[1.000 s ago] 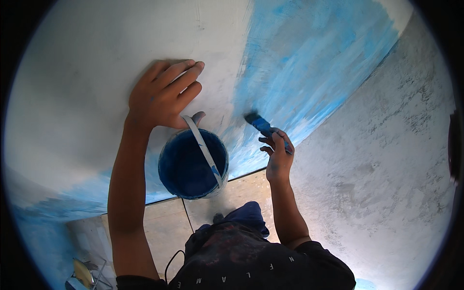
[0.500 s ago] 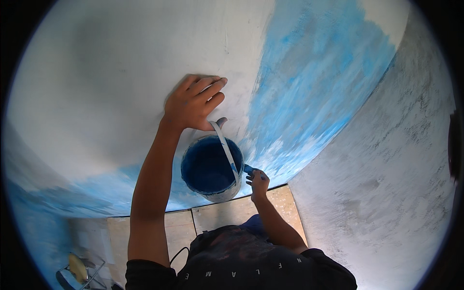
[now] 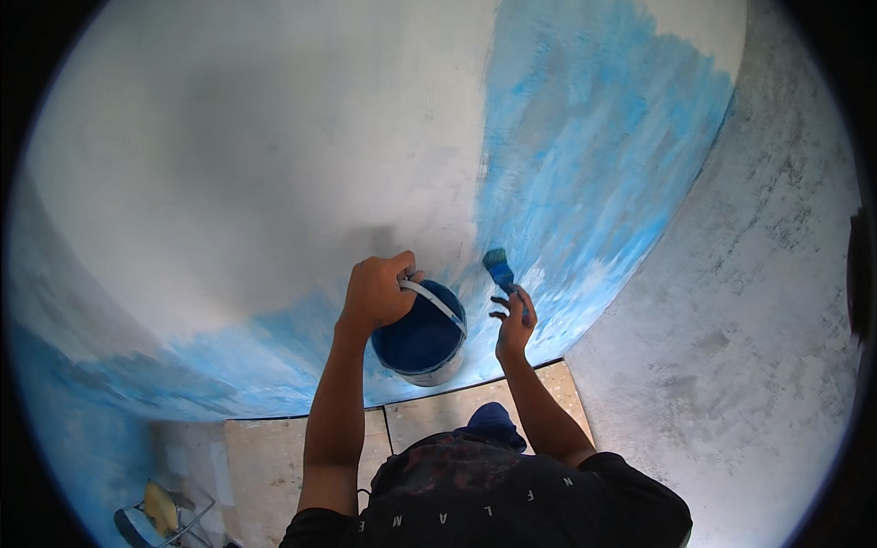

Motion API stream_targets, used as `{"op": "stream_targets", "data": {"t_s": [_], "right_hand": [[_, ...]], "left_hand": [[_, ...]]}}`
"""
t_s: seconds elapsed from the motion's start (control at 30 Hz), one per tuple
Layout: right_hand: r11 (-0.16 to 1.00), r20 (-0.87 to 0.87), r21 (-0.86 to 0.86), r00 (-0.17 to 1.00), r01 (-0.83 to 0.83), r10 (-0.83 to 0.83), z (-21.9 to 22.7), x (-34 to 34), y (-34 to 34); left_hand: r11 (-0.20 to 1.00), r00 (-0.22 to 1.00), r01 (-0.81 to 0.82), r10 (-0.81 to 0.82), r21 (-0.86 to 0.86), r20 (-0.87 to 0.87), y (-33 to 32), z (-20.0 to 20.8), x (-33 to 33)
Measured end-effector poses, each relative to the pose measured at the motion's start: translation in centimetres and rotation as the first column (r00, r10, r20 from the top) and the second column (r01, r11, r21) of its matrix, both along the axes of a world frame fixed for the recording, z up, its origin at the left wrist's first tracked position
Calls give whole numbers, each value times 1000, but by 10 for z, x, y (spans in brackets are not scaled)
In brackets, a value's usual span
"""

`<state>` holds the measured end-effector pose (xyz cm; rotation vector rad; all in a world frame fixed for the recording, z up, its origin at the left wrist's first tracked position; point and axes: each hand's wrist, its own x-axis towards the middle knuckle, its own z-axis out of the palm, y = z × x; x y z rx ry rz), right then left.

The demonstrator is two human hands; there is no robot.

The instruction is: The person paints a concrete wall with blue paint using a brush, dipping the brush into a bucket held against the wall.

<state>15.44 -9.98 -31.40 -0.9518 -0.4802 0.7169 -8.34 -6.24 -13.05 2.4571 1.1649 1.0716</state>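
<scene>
My left hand (image 3: 376, 288) is closed round the pale handle of a paint bucket (image 3: 437, 374), which hangs below and to the right of the fist. Dark blue paint (image 3: 416, 336) shows inside it, and its outside is smeared. In my right hand (image 3: 517, 327) is a paintbrush (image 3: 500, 268) with a blue-stained handle, its bristles pointing up and away from me. The bristle tips are close to the wall (image 3: 585, 173), where a blue painted patch meets bare off-white; whether they touch it I cannot tell. Blue marks my right fingers.
Off-white wall (image 3: 274, 164) fills the far left, with a blue band along its bottom. To the right stands a mottled grey wall (image 3: 694, 365). Pale boards (image 3: 301, 447) lie below me. A metal-framed object with a yellowish round part (image 3: 161, 508) sits at the lower left.
My left hand came off the wall, its fingers now wrapped round the bucket's handle. The bucket shifted slightly right. My right hand rose, bringing the brush out from behind the bucket's rim.
</scene>
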Motion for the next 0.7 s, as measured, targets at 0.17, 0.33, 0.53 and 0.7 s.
{"op": "stream_targets", "data": {"t_s": [0.17, 0.33, 0.53, 0.7], "right_hand": [[896, -152, -424, 986, -133, 74, -101, 4, -24], [961, -99, -206, 981, -184, 167, 26, 8, 4], [978, 127, 160, 986, -131, 111, 128, 15, -1], [989, 50, -38, 988, -141, 143, -17, -5, 1]], "left_hand": [[962, 957, -1, 80, -274, 279, -38, -34, 8], [871, 951, -116, 236, -478, 200, -55, -27, 7], [766, 880, -172, 402, -619, 252, -72, -20, 15], [708, 777, -66, 478, -703, 409, -102, -13, 18]]}}
